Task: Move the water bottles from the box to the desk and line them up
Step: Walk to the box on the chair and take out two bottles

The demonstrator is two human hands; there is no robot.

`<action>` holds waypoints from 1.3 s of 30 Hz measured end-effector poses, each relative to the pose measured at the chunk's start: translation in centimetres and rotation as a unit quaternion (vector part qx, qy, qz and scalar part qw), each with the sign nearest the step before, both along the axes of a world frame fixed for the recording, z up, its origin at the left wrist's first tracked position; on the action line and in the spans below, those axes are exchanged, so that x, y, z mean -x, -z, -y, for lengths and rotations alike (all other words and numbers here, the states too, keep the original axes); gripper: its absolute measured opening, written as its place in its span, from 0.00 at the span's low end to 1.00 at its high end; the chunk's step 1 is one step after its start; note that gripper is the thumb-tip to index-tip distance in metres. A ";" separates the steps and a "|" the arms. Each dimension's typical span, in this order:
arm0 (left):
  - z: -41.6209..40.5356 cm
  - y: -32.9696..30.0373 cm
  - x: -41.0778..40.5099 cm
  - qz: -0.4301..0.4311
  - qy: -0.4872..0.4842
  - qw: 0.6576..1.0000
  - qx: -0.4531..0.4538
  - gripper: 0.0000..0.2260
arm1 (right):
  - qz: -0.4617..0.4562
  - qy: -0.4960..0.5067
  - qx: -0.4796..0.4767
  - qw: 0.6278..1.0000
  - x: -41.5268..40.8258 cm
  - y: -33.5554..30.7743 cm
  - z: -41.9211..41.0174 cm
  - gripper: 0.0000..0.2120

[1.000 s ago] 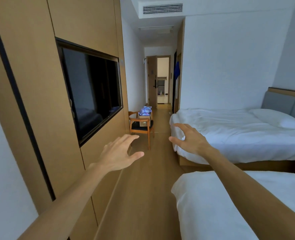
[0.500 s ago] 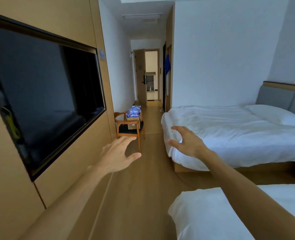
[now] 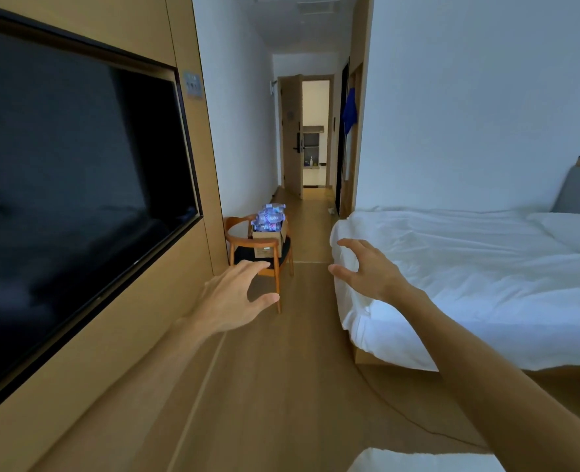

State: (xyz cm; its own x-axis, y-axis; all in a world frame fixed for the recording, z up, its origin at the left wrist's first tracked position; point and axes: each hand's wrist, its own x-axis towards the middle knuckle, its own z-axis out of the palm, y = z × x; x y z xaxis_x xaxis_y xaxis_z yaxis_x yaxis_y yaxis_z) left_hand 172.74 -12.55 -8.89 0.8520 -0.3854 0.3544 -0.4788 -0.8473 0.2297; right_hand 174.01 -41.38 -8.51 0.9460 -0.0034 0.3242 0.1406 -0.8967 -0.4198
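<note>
A cardboard box (image 3: 268, 242) stands on a wooden chair (image 3: 247, 248) down the aisle, against the left wall. Several clear water bottles (image 3: 268, 218) with blue labels poke out of its top. My left hand (image 3: 229, 299) is stretched out in front of me, fingers loosely spread, holding nothing, well short of the chair. My right hand (image 3: 366, 270) is also raised and empty, fingers apart, level with the corner of the far bed. No desk is in view.
A large dark TV (image 3: 74, 185) is set into the wood panel wall on the left. A white bed (image 3: 469, 277) fills the right; another bed's corner (image 3: 424, 461) shows at the bottom. A wooden floor aisle (image 3: 281, 369) runs ahead toward an open door (image 3: 292, 134).
The view has advanced down the aisle: the chair with the box looks nearer and larger, the TV has slid further left. Both hands stay raised and empty.
</note>
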 end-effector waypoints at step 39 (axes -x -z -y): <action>15.0 2.5 -79.0 -0.059 -0.006 0.997 0.045 0.31 | 0.016 -0.016 -0.047 0.999 -78.5 2.8 13.4 0.29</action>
State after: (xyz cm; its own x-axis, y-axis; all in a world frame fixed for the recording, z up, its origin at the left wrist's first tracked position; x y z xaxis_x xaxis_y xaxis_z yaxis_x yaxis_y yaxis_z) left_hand 251.77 -27.54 -11.40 0.8941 -0.3463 0.2842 -0.4342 -0.8258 0.3598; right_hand 252.55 -54.81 -11.34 0.9356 -0.0052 0.3530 0.1830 -0.8479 -0.4976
